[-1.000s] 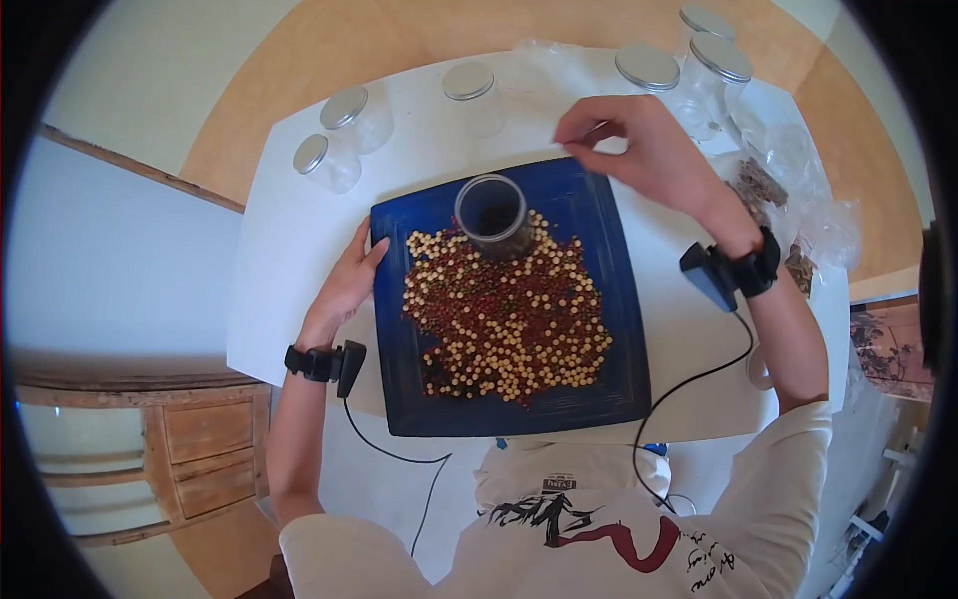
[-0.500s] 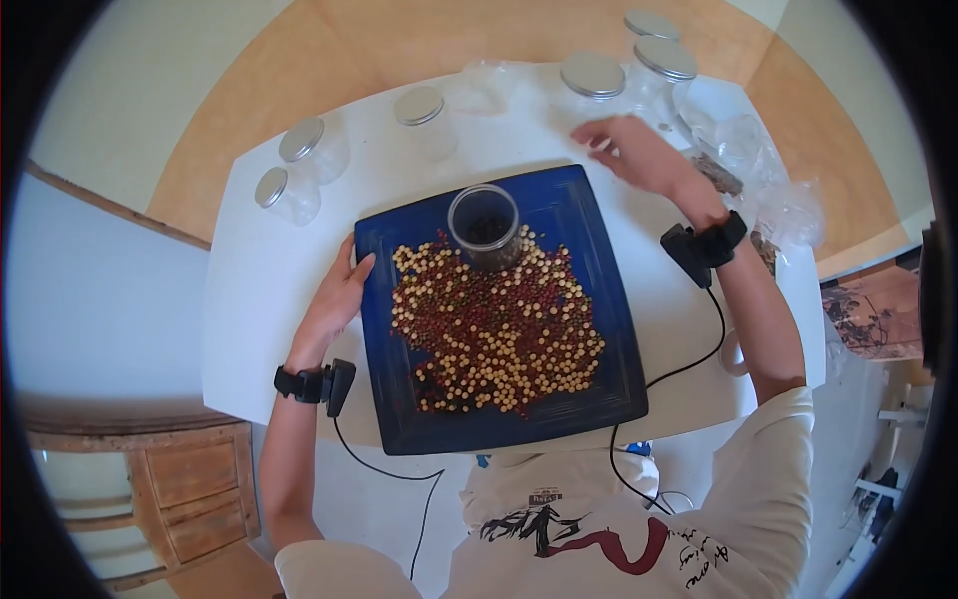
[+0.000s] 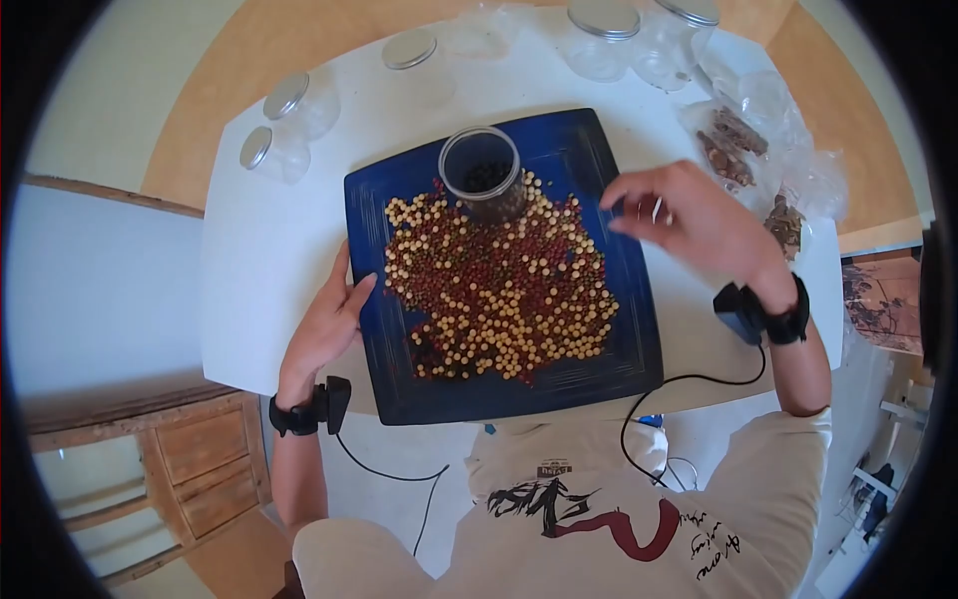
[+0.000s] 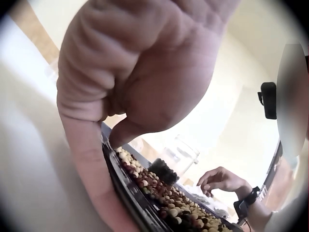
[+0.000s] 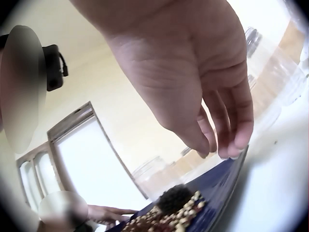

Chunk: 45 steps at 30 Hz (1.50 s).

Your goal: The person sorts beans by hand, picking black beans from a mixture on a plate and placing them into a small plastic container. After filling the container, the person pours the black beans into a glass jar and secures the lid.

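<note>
A square blue tray (image 3: 394, 389) carries a spread of mixed beans (image 3: 499, 280), pale yellow, dark red, green and black. On its far part stands an open clear jar (image 3: 481, 165) with dark beans in the bottom. My left hand (image 3: 324, 324) grips the tray's left edge, thumb over the rim and fingers against the outside and underneath, as the left wrist view also shows. Above the tray's right edge hovers my right hand (image 3: 689, 215), fingers loosely bent and nothing between them. In the right wrist view its fingertips (image 5: 235, 151) hang close over the tray's rim.
Lidded clear jars stand along the table's far side, among them a small one (image 3: 274, 155) at the left and a larger one (image 3: 601, 40) at the back right. Plastic bags (image 3: 733, 140) with brown dried pieces lie at the right. A cable (image 3: 699, 377) trails from my right wrist.
My right hand has come back from beyond the tray's far right corner to its right edge. The left hand keeps its grip on the tray. The head view has shifted.
</note>
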### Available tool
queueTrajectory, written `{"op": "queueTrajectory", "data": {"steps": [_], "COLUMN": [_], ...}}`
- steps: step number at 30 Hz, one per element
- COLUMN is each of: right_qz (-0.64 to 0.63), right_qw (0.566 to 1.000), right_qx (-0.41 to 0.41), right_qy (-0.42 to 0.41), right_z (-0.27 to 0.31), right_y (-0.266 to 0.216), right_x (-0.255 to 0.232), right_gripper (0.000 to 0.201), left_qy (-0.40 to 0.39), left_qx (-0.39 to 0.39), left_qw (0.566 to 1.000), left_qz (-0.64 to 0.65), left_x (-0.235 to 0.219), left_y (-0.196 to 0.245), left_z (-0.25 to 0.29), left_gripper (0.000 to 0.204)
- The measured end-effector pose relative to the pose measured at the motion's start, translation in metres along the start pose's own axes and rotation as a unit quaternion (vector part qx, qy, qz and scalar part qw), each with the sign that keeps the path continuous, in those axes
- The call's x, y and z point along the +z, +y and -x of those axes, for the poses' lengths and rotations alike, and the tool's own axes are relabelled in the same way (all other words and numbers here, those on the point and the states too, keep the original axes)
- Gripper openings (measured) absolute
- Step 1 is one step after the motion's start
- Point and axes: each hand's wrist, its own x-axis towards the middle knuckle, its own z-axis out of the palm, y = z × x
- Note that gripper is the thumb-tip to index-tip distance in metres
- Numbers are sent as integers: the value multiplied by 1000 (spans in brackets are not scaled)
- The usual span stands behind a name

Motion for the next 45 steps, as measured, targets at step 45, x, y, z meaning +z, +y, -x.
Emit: {"op": "queueTrajectory", "data": {"steps": [45], "right_qz": [15], "right_qw": [986], "right_qx": [-161], "right_qy": [-44], "right_z": [-21], "right_y": [-91], "right_x": [130], "right_gripper": [8], "left_qy": [-67], "left_qx": [382], "left_qw": [895], "left_qz": [-223], "left_x": [22], "left_y": [32], "left_z": [16], "left_gripper": [19]}}
